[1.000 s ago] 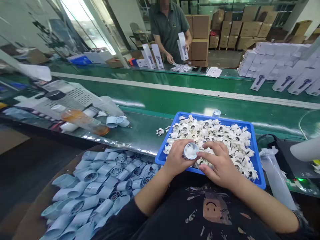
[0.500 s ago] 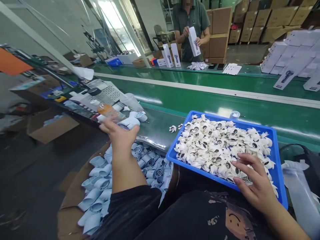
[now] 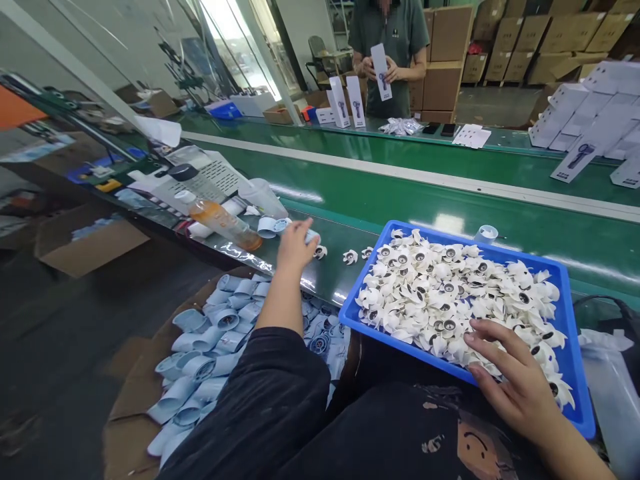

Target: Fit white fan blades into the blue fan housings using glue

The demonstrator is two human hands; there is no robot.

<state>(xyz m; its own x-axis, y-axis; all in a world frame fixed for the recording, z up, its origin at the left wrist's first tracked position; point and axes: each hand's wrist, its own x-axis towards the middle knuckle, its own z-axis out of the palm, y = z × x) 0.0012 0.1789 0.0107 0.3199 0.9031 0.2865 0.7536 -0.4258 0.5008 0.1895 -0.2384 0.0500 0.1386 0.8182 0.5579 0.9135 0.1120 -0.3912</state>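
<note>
My left hand is at the near edge of the green bench, fingers closed around a light-blue plastic housing that is partly hidden behind them. Two similar blue housings lie just to its left. White fan impellers sit loose on the bench to its right. My right hand, fingers apart, hovers over or rests lightly on a heap of white impellers with dark hubs. That heap fills a blue tray in front of me; my right hand appears to hold nothing.
Below my left arm stands a cardboard box full of blue housings. A bottle of orange liquid lies left on the bench. A blue cup-shaped part stands behind the tray. Across the bench, a person handles a white box.
My left hand has moved right, away from the bottle, bringing the blue housing beside the loose impellers. My right hand keeps nearly the same pose. The person opposite has tilted the white box more upright.
</note>
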